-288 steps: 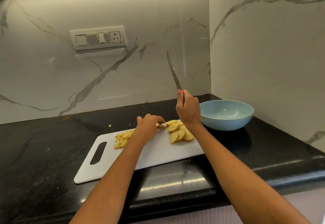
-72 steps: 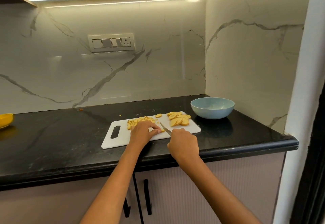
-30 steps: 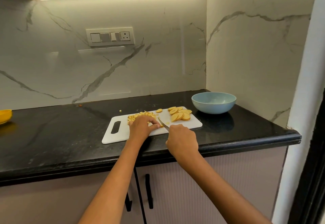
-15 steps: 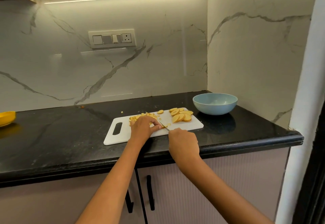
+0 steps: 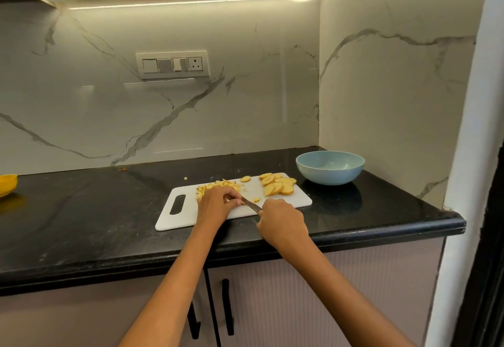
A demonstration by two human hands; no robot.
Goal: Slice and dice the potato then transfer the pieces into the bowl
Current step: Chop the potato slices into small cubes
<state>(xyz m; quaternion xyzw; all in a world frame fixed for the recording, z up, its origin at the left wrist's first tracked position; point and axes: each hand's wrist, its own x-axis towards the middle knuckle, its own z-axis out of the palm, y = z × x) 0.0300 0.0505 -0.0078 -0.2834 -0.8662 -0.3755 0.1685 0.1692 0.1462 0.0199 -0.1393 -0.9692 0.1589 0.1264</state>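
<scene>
A: What are the hands doing?

B: The right hand (image 5: 282, 221) is curled round the handle of the knife (image 5: 251, 205), blade angled toward the left hand (image 5: 216, 205). That hand's fingers are bent down, pinning a potato piece I can't see, on the cutting board (image 5: 191, 218).

A: And the potato?

B: Diced bits (image 5: 218, 184) lie on the board just behind the left hand; uncut slices (image 5: 276, 186) sit at the board's end nearest the bowl (image 5: 330, 166), which looks empty.

A: Risks?

B: The blade sits close to those fingertips; a slip on wet potato could nick them. Stray cubes could skip off the board's edge.
</scene>
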